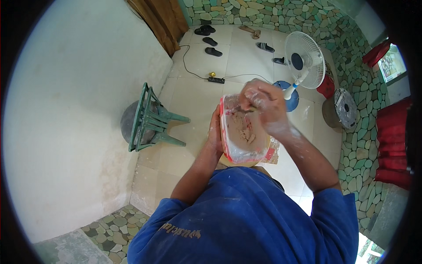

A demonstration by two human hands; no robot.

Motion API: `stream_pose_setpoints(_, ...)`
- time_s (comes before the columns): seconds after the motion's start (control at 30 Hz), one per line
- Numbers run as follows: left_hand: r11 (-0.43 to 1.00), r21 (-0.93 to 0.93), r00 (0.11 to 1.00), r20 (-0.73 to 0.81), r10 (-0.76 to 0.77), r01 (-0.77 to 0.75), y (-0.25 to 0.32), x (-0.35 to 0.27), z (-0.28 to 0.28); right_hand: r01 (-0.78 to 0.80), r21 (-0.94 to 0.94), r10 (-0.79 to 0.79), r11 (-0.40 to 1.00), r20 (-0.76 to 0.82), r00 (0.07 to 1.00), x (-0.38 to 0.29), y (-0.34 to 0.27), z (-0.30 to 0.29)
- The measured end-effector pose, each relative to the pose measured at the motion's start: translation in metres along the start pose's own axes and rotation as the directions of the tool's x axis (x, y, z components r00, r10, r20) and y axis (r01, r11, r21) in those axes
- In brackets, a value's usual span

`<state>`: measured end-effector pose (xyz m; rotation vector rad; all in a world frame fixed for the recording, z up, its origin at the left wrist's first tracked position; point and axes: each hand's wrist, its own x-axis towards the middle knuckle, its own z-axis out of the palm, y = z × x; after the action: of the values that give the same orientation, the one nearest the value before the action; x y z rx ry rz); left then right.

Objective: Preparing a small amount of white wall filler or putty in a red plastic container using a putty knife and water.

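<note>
My left hand (216, 130) supports a rectangular plastic container (245, 155) with a red-trimmed rim, its fingers along the left side. White residue coats the container's inner walls. Inside lies a crumbly, light brown paste or powder (245, 130). My right hand (263, 102), whitened with powder and blurred, is curled over the container's far right part. A small tool (252, 108) seems to be gripped in it; only a greenish bit shows below the fingers, and the rest is hidden.
Beneath the container, a round yellowish surface (239, 163) shows partly. Green plastic chair (155, 123) stands left by the white wall. Ahead are a pedestal fan (305, 61), a power strip (216, 80) with cables across the tiles, and several sandals (213, 51). A round metal drum (333, 110) stands right.
</note>
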<state>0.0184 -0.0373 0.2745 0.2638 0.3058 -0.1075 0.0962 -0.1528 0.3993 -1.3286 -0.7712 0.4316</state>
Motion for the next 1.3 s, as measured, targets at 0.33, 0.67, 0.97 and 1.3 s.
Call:
stream_pose_setpoints(0.33, 0.782, 0.607, 0.88, -0.287, 0.38, -0.14, -0.016, 0.037, -0.099, 0.318, 0.248, -0.271, 0.915, -0.207, 0.94, -0.019, -0.009, -0.046)
stream_pose_setpoints(0.67, -0.603, 0.681, 0.869, -0.101, 0.484, 0.415, -0.069, 0.072, -0.131, 0.312, 0.155, -0.248, 0.937, -0.333, 0.91, -0.065, -0.001, -0.071)
stream_pose_setpoints(0.97, -0.761, 0.549, 0.926, -0.069, 0.37, 0.345, -0.082, 0.078, -0.139, 0.31, 0.161, -0.218, 0.937, -0.423, 0.879, -0.083, 0.005, -0.089)
stream_pose_setpoints(1.3, -0.616, 0.751, 0.882, 0.099, 0.461, 0.238, -0.065, 0.08, -0.15, 0.322, 0.163, -0.213, 0.932, -0.472, 0.855, -0.083, 0.01, -0.096)
